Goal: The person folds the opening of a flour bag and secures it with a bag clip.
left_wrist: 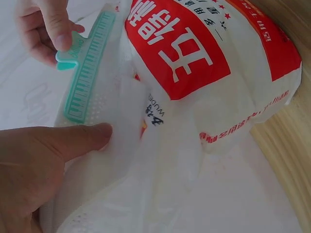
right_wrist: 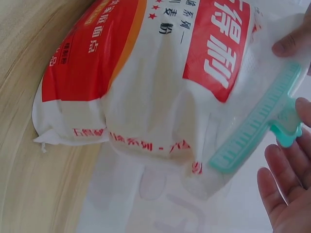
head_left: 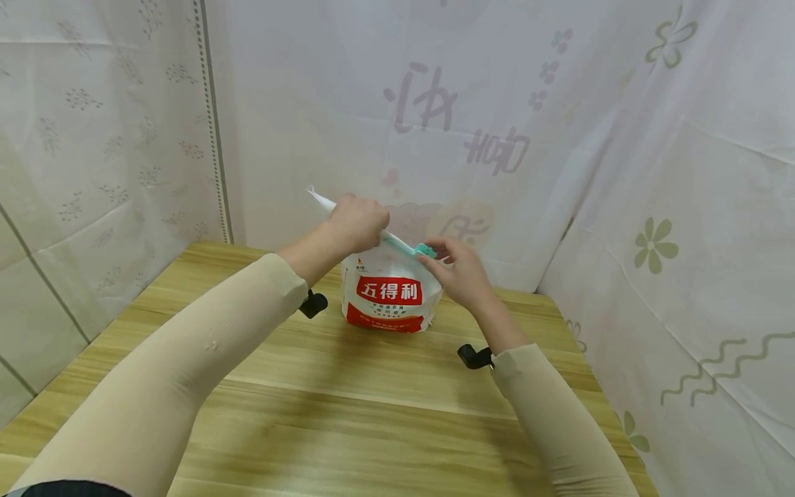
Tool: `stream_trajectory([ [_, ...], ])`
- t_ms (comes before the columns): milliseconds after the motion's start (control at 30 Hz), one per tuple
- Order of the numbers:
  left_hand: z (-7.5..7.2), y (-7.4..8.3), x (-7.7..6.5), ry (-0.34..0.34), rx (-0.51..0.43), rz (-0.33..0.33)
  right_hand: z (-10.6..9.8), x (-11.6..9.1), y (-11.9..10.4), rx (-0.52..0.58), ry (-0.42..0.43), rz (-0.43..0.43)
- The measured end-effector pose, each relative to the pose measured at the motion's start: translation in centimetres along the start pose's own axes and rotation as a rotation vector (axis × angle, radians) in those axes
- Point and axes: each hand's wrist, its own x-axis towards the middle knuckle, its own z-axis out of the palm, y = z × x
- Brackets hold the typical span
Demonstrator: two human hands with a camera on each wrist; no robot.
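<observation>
A white and red bag of flour (head_left: 390, 304) stands upright on the table, its upper part flattened into a strip. My left hand (head_left: 360, 222) grips that strip left of the middle, its thumb (left_wrist: 90, 138) lying along the plastic in the left wrist view. A mint-green sealing clip (left_wrist: 90, 68) with a ruler-like bar lies along the bag's top edge, right of the left hand. My right hand (head_left: 459, 270) pinches the clip's handle, thumb on one side and fingers (right_wrist: 286, 165) on the other. Part of the clip's handle is hidden by the thumb.
The wood-grain table (head_left: 348, 421) extends under both forearms. Patterned pale curtains (head_left: 298, 103) hang behind it and at both sides. Black wrist camera mounts (head_left: 475, 356) stick out below the hands.
</observation>
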Motion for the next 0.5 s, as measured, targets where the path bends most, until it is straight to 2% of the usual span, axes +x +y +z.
stream_trajectory([
  [267, -1.8, -0.4, -0.7, -0.024, -0.069, 0.057, -1.5, -1.5, 1.5, 0.037, 0.057, 0.072],
  [367, -2.2, -0.9, -1.0, -0.033, -0.103, 0.069, -1.8, -2.2, 2.8, 0.033, 0.073, 0.123],
  [500, -2.1, -1.4, -1.1, -0.037, -0.125, 0.082, -1.7, -3.3, 4.8, 0.036, 0.04, 0.221],
])
